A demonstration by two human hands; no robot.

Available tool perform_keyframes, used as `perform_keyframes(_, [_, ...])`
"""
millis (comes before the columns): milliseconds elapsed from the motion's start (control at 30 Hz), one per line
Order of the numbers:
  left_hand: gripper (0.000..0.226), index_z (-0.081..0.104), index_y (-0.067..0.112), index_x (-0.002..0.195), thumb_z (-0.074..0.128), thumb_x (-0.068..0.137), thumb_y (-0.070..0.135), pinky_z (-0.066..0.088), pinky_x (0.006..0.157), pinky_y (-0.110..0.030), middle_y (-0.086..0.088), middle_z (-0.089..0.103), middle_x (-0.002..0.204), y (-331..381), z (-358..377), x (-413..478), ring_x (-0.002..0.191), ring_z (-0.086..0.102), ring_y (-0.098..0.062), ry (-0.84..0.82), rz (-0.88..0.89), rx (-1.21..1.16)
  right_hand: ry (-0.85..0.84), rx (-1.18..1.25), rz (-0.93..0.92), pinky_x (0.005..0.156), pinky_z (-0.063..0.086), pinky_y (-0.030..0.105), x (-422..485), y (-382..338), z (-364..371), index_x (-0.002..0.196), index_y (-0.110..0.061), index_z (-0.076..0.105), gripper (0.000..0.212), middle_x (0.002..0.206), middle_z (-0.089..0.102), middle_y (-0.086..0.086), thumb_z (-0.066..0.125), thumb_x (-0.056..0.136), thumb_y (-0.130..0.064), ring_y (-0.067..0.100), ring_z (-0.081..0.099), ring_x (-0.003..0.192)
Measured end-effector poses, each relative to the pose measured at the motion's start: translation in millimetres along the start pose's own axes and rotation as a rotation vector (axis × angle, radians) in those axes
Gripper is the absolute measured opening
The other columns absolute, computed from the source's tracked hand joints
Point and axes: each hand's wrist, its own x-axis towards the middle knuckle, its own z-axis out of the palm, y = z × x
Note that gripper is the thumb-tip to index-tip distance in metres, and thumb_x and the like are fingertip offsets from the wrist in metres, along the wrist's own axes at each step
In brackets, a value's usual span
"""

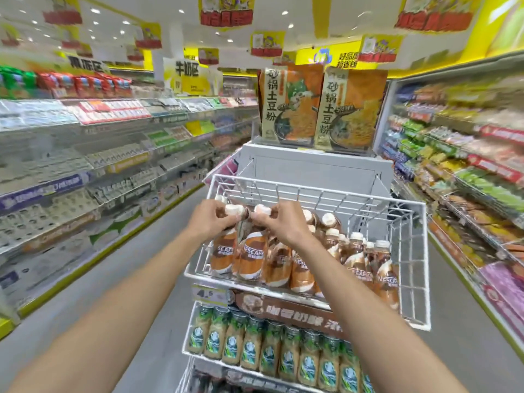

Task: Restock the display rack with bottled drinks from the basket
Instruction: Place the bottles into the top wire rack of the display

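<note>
Coffee bottles (357, 265) with white caps and brown-and-orange labels stand in the top wire tier of the display rack (368, 196), in the lower middle of the frame. From my remote seat I see two bare arms that reach from the bottom edge up to the left front part of this tier.

The left hand (208, 219) has its fingers curled round the white cap of the first bottle (224, 258), which is at the left end of the front row. The right hand (280, 222) is just beside it and pinches the cap of the second bottle (252, 259), the next one to the right. The two hands are very near each other above these caps. I cannot tell if the two bottles rest on the wire floor or are lifted a little.

On the front rail under the tier hangs a price tag (209, 295) reading 4.5, and next to it a brown banner (283, 309). One tier lower stands a tight row of green-labelled bottles (252, 346).

Above the rack, in the upper middle, two orange noodle packs (289, 106) stand upright side by side on a grey box (317, 165). Long shelves of goods run along the left side (85, 165) and the right side (467, 165), both blurred. A grey floor (170, 279) lies between them, and yellow-and-red signs (226, 12) hang from the ceiling.
</note>
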Motion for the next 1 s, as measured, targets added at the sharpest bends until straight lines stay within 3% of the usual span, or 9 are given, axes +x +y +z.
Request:
perform_keyframes(100, [0.043, 0.052, 0.015, 0.058, 0.081, 0.084, 0.036, 0.027, 0.049, -0.027, 0.005, 0.045, 0.053, -17.2, 20.0, 12.6, 0.055, 0.042, -0.014, -0.022, -0.018, -0.012, 0.02, -0.073, 0.056, 0.055, 0.044, 0.042, 8.9, 13.9, 19.2, 0.058, -0.004, 0.059, 0.066, 0.056, 0.065, 0.008, 0.076, 0.082, -0.064, 0.025, 0.056, 0.053])
perform_keyframes(200, [0.046, 0.05, 0.017, 0.055, 0.08, 0.083, 0.036, 0.026, 0.047, -0.027, 0.006, 0.046, 0.051, -23.9, 32.2, 23.4, 0.051, 0.041, -0.012, -0.036, -0.069, -0.027, 0.036, -0.095, 0.17, 0.053, 0.032, 0.037, 12.9, 23.5, 29.0, 0.054, -0.014, 0.045, 0.067, 0.052, 0.046, 0.002, 0.076, 0.08, -0.068, 0.02, 0.04, 0.052])
perform_keyframes(300, [0.041, 0.059, 0.013, 0.059, 0.081, 0.082, 0.038, 0.03, 0.05, -0.03, 0.004, 0.053, 0.054, -26.6, 36.3, 30.8, 0.052, 0.045, -0.012, -0.067, -0.119, -0.062, 0.025, -0.093, 0.254, 0.055, 0.036, 0.034, 17.2, 26.2, 34.1, 0.054, -0.014, 0.049, 0.066, 0.055, 0.05, 0.004, 0.076, 0.08, -0.069, 0.022, 0.046, 0.054])
perform_keyframes(433, [0.046, 0.051, 0.017, 0.056, 0.08, 0.083, 0.04, 0.031, 0.049, -0.03, 0.003, 0.053, 0.053, -27.2, 41.3, 33.4, 0.052, 0.047, -0.012, -0.057, -0.153, -0.026, -0.005, -0.112, 0.304, 0.058, 0.042, 0.035, 23.3, 19.8, 37.8, 0.07, 0.001, 0.068, 0.066, 0.063, 0.061, 0.009, 0.079, 0.081, -0.063, 0.025, 0.056, 0.061])
perform_keyframes(533, [0.044, 0.05, 0.012, 0.063, 0.077, 0.086, 0.038, 0.034, 0.057, -0.032, -0.004, 0.054, 0.062, -26.9, 48.3, 38.8, 0.064, 0.052, -0.023, -0.055, -0.196, 0.007, -0.05, -0.178, 0.315, 0.056, 0.042, 0.035, 24.2, 13.9, 39.8, 0.067, -0.001, 0.064, 0.057, 0.062, 0.057, 0.006, 0.081, 0.083, -0.054, 0.023, 0.055, 0.06])
perform_keyframes(667, [0.039, 0.05, 0.01, 0.07, 0.073, 0.09, 0.034, 0.039, 0.063, -0.033, -0.008, 0.054, 0.069, -30.0, 57.6, 47.0, 0.073, 0.055, -0.029, -0.057, -0.284, 0.02, -0.066, -0.219, 0.348, 0.047, 0.026, 0.032, 24.5, 6.6, 46.8, 0.057, -0.014, 0.043, 0.056, 0.055, 0.046, 0.0, 0.078, 0.091, -0.042, 0.015, 0.042, 0.05])
perform_keyframes(800, [0.026, 0.064, 0.004, 0.095, 0.073, 0.09, 0.028, 0.046, 0.078, -0.035, -0.013, 0.067, 0.093, -38.3, 68.6, 54.0, 0.101, 0.066, -0.036, -0.034, -0.345, -0.061, -0.077, -0.174, 0.386, 0.047, 0.027, 0.03, 24.6, 3.6, 52.6, 0.062, -0.015, 0.041, 0.051, 0.059, 0.046, -0.001, 0.074, 0.095, -0.036, 0.012, 0.041, 0.05])
perform_keyframes(1000, [0.029, 0.066, 0.002, 0.107, 0.07, 0.092, 0.026, 0.049, 0.085, -0.038, -0.019, 0.07, 0.109, -43.9, 81.6, 60.3, 0.109, 0.064, -0.037, -0.013, -0.398, -0.067, -0.099, -0.149, 0.409, 0.048, 0.031, 0.027, 25.6, 9.2, 51.9, 0.067, -0.015, 0.04, 0.048, 0.065, 0.045, -0.001, 0.071, 0.098, -0.034, 0.013, 0.037, 0.053])
